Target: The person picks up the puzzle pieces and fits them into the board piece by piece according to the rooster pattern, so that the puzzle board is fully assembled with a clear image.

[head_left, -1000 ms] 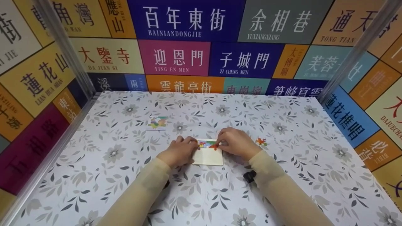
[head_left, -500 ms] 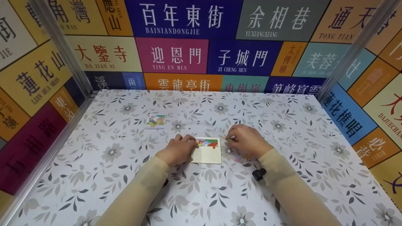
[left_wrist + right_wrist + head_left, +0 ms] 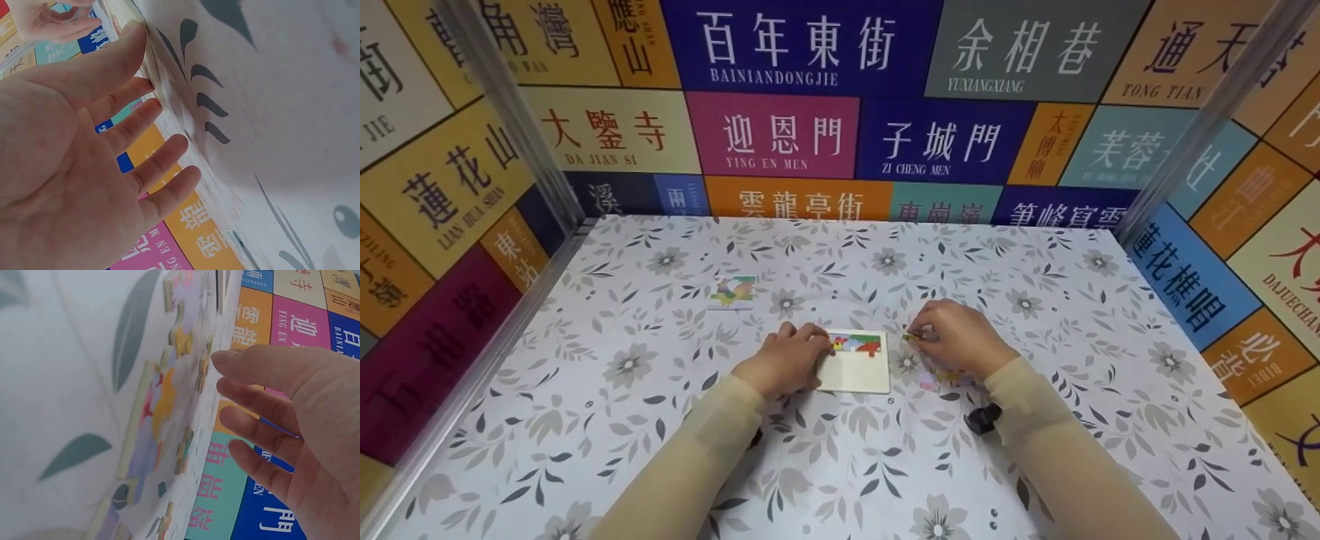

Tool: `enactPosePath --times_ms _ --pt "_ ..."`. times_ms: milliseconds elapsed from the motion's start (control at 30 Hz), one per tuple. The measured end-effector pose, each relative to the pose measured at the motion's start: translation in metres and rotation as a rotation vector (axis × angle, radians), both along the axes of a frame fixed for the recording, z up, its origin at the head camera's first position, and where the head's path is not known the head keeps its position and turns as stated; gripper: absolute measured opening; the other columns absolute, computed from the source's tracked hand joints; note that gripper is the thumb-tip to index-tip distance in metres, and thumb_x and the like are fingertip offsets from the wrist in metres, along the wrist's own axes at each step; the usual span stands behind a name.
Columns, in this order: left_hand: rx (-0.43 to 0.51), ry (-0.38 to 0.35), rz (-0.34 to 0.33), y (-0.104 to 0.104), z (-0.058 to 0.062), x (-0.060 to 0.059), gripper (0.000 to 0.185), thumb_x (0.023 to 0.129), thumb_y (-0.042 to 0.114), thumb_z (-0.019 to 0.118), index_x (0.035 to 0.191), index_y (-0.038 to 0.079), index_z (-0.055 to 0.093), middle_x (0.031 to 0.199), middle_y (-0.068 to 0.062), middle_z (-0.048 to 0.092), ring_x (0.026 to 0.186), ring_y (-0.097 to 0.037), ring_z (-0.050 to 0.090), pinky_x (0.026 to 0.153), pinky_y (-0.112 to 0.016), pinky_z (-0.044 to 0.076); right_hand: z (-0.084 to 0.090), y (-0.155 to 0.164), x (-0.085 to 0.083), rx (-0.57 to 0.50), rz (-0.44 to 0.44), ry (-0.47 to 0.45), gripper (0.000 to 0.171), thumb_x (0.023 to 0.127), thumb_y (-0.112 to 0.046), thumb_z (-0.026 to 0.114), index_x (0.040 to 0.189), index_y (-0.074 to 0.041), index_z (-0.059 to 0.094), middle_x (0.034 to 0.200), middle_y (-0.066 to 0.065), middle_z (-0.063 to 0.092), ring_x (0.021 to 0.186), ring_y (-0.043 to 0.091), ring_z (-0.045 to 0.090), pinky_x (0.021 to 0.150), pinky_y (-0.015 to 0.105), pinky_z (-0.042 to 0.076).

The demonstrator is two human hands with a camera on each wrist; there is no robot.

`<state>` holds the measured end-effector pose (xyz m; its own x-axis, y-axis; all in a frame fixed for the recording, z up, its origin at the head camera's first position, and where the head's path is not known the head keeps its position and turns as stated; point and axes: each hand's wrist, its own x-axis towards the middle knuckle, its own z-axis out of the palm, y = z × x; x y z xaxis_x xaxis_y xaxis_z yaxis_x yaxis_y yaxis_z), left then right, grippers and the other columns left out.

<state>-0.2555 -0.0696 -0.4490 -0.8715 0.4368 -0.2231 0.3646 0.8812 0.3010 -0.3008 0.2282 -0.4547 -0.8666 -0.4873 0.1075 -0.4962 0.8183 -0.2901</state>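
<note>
My left hand (image 3: 787, 360) holds a pale puzzle board (image 3: 855, 373) by its left edge, thumb and forefinger at the rim in the left wrist view. A strip of joined colourful pieces (image 3: 856, 343) fills the top of the board; its lower part is bare. Just right of the board, my right hand (image 3: 964, 337) pinches a small jigsaw piece (image 3: 911, 337) at its fingertips. Beneath that hand lie loose pink and yellow pieces (image 3: 937, 379). The right wrist view shows a larger lilac and yellow piece (image 3: 149, 424) lying near the fingers, with several smaller ones around it.
A colourful picture puzzle (image 3: 732, 292) lies farther back on the left. White floral paper (image 3: 675, 480) covers the table. Walls of coloured street-name panels (image 3: 780, 135) enclose the back and sides, with clear corner posts (image 3: 529, 112).
My right hand has moved right from the board's upper right corner, leaving an orange piece in the strip, to a small loose piece. My left hand stays at the board's left edge.
</note>
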Motion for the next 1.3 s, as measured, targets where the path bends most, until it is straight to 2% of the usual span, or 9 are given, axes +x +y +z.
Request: enactPosePath --times_ms 133,367,533,867,1033,1133,1300 --pt "0.008 -0.009 0.002 -0.0003 0.0002 -0.0004 0.05 0.091 0.02 0.079 0.138 0.02 0.063 0.156 -0.001 0.046 0.137 -0.033 0.041 0.115 -0.052 0.035 -0.0017 0.0012 -0.0016 0.0 -0.015 0.009 0.015 0.087 -0.013 0.078 0.101 -0.016 0.083 0.104 0.0 0.075 0.102 0.024 0.069 0.093 0.046 0.056" --pt "0.019 0.017 -0.016 -0.0016 -0.001 0.0 0.05 0.092 0.022 0.079 0.139 0.018 0.062 0.156 -0.004 0.046 0.136 -0.036 0.042 0.113 -0.056 0.037 -0.0022 0.002 -0.0025 0.005 -0.034 0.007 0.014 0.089 -0.022 0.08 0.103 -0.018 0.082 0.101 -0.001 0.075 0.1 0.023 0.069 0.092 0.046 0.055" --pt "0.013 -0.002 -0.006 -0.0012 -0.0004 0.0005 0.051 0.092 0.021 0.078 0.14 0.017 0.061 0.157 -0.003 0.046 0.138 -0.034 0.041 0.115 -0.055 0.035 -0.0029 0.001 -0.0028 0.011 -0.05 -0.016 0.015 0.088 -0.024 0.081 0.102 -0.019 0.082 0.099 -0.002 0.075 0.097 0.022 0.068 0.09 0.045 0.055" --pt "-0.002 0.021 -0.019 -0.001 -0.0006 0.0013 0.049 0.092 0.021 0.078 0.138 0.016 0.062 0.156 -0.003 0.046 0.138 -0.033 0.043 0.114 -0.055 0.036 -0.004 0.0022 -0.003 0.012 -0.072 -0.002 0.012 0.086 -0.021 0.082 0.098 -0.019 0.083 0.099 -0.002 0.078 0.097 0.023 0.069 0.091 0.045 0.055" --pt "0.001 0.016 -0.026 -0.0006 0.0011 0.0013 0.049 0.092 0.02 0.078 0.138 0.016 0.062 0.156 -0.004 0.047 0.138 -0.034 0.042 0.114 -0.055 0.036 -0.0033 0.0015 -0.0005 0.002 -0.081 -0.011 0.012 0.086 -0.021 0.082 0.098 -0.021 0.083 0.101 -0.003 0.078 0.101 0.023 0.069 0.095 0.046 0.054" --pt "-0.003 0.016 -0.026 -0.0007 0.0016 0.001 0.048 0.092 0.02 0.078 0.137 0.017 0.063 0.156 -0.005 0.046 0.138 -0.034 0.042 0.114 -0.055 0.037 -0.004 0.0012 0.0011 -0.002 -0.078 -0.014 0.012 0.086 -0.02 0.081 0.097 -0.021 0.083 0.102 -0.003 0.077 0.104 0.023 0.068 0.097 0.046 0.054" --pt "0.0 0.035 -0.035 -0.001 0.0011 0.0014 0.046 0.092 0.021 0.079 0.135 0.018 0.064 0.156 -0.008 0.044 0.137 -0.037 0.041 0.111 -0.057 0.038 -0.0066 0.0024 0.003 -0.007 -0.043 0.013 0.012 0.086 -0.018 0.079 0.097 -0.018 0.084 0.1 -0.002 0.078 0.1 0.023 0.069 0.091 0.046 0.056"
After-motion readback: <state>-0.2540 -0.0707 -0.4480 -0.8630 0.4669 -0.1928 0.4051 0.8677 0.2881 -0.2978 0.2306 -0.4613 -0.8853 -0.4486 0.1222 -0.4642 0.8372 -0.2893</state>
